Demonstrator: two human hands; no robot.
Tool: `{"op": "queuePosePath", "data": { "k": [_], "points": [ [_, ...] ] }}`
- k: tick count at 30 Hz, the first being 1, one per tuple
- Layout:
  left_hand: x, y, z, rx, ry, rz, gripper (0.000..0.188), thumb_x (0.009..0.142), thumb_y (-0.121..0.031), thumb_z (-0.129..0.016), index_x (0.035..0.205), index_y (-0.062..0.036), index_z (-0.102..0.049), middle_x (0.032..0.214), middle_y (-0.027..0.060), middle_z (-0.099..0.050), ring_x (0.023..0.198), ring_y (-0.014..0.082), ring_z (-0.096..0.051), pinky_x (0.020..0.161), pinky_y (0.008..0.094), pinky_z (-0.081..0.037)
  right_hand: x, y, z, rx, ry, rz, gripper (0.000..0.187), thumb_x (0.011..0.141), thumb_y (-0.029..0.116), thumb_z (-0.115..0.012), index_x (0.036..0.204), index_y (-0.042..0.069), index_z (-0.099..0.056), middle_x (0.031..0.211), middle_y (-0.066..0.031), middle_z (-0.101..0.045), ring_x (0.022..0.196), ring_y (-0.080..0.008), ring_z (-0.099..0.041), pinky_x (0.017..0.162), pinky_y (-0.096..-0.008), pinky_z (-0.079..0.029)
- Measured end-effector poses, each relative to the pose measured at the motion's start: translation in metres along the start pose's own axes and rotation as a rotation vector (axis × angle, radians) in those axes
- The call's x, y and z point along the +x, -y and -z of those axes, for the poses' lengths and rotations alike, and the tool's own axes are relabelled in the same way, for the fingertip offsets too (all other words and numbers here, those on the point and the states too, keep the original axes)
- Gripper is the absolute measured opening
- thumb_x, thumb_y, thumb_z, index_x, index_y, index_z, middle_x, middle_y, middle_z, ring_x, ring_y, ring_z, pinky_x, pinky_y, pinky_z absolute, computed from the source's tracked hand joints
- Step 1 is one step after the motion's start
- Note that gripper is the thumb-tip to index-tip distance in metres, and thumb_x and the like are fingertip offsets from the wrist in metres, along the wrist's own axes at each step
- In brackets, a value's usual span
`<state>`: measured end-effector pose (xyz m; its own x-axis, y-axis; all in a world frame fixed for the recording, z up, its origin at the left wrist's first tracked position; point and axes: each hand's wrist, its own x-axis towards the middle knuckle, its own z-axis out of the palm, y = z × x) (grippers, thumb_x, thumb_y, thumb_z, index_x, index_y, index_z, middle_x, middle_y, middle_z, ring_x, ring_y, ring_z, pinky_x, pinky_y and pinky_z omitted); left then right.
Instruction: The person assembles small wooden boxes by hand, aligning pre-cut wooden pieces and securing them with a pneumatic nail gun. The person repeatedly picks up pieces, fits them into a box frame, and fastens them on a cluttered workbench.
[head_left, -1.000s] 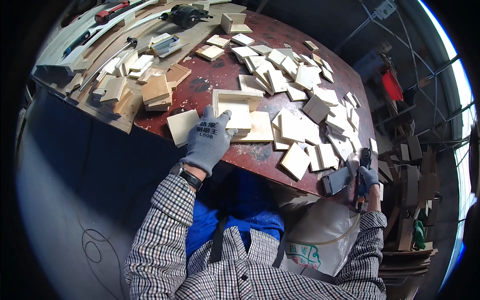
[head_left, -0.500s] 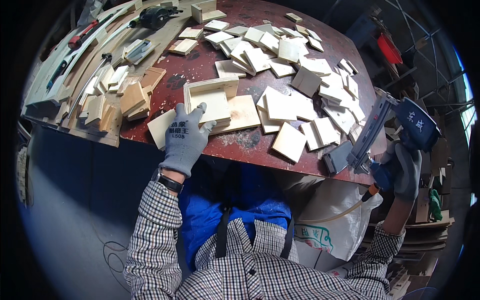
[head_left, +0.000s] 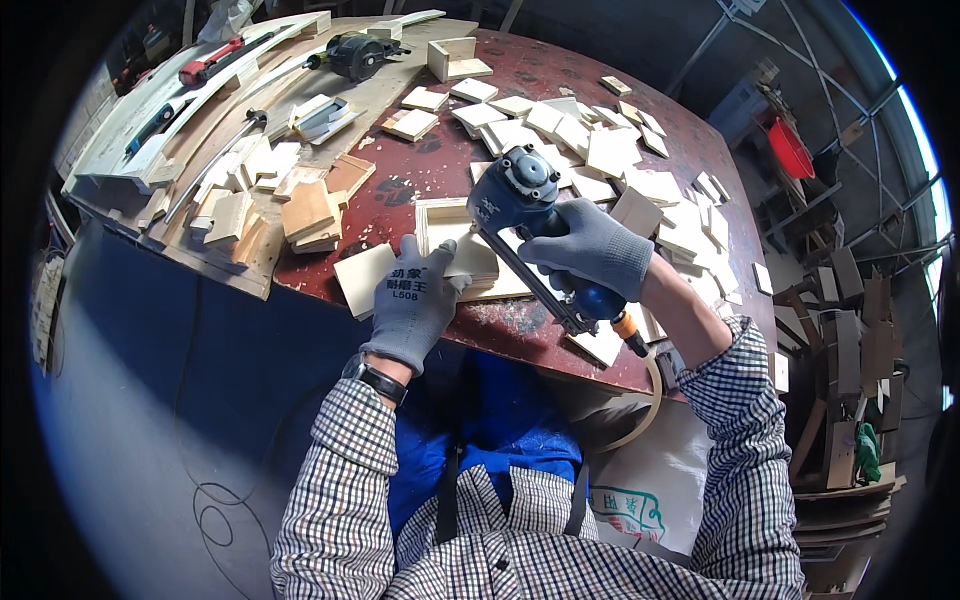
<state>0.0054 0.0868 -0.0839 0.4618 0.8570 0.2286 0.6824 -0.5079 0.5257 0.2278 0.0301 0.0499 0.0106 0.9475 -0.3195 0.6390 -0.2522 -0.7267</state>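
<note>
My left hand (head_left: 415,305), gloved in grey, grips the near side of a small, partly built wooden box (head_left: 438,222) at the table's front edge. Its thumb and fingers press on the pale wood, and part of the box is hidden. My right hand (head_left: 600,248), also gloved, is wrapped round the handle of a dark blue pneumatic nail gun (head_left: 518,188). The nail gun hangs tilted over the box's right side, its head toward the far left and an air hose (head_left: 652,400) running from its handle. A loose square board (head_left: 362,278) lies left of my left hand.
Many pale square boards (head_left: 612,150) are heaped on the red table (head_left: 395,190). At the left, a wooden bench carries wood offcuts (head_left: 310,210), a hammer (head_left: 255,118) and a black power tool (head_left: 358,55). A white sack (head_left: 665,465) stands below the front edge.
My right hand has swung the nail gun from the table's right edge leftward to the box. My left hand stays on the box. The whole view has shifted slightly.
</note>
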Motion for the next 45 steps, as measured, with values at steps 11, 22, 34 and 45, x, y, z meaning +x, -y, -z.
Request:
{"op": "queuePosePath", "data": {
  "k": [11, 22, 34, 45],
  "points": [
    [-0.001, 0.004, -0.001, 0.048, -0.004, -0.023, 0.049, 0.096, -0.036, -0.077, 0.138, -0.0136, -0.068, 0.117, 0.0174, -0.059, 0.101, 0.0368, -0.070, 0.083, 0.0466, -0.060, 0.005, 0.001, 0.013, -0.001, 0.044, -0.057, 0.031, 0.088, 0.027, -0.077, 0.098, -0.002, -0.072, 0.077, -0.0041, -0.069, 0.061, -0.0101, -0.066, 0.059, -0.0246, -0.056],
    [-0.005, 0.008, -0.005, 0.042, -0.050, -0.077, 0.046, 0.096, -0.034, -0.077, 0.136, -0.0135, -0.069, 0.116, 0.0188, -0.061, 0.096, 0.0372, -0.071, 0.082, 0.0465, -0.060, 0.013, 0.000, 0.010, -0.106, 0.027, -0.109, 0.024, 0.086, 0.025, -0.078, 0.092, 0.002, -0.072, 0.073, -0.0029, -0.068, 0.057, -0.0091, -0.065, 0.053, -0.0245, -0.054],
    [0.004, 0.002, -0.003, 0.078, 0.006, -0.028, 0.059, 0.095, -0.032, -0.078, 0.148, -0.0146, -0.058, 0.118, 0.0191, -0.059, 0.096, 0.0386, -0.072, 0.081, 0.0467, -0.061, 0.014, -0.004, 0.007, -0.051, 0.022, -0.048, 0.027, 0.084, 0.025, -0.078, 0.092, 0.000, -0.075, 0.075, -0.0043, -0.070, 0.062, -0.0103, -0.065, 0.060, -0.0272, -0.055],
    [0.002, 0.019, -0.017, -0.044, -0.115, -0.101, 0.116, 0.089, -0.018, -0.087, 0.162, 0.0118, -0.002, 0.132, 0.0330, -0.064, 0.116, 0.0435, -0.070, 0.096, 0.0459, -0.059, -0.004, 0.018, -0.013, -0.038, 0.137, -0.094, 0.035, 0.083, 0.031, -0.077, 0.104, 0.003, -0.078, 0.081, -0.0044, -0.073, 0.067, -0.0119, -0.067, 0.068, -0.0293, -0.055]
  ]
}}
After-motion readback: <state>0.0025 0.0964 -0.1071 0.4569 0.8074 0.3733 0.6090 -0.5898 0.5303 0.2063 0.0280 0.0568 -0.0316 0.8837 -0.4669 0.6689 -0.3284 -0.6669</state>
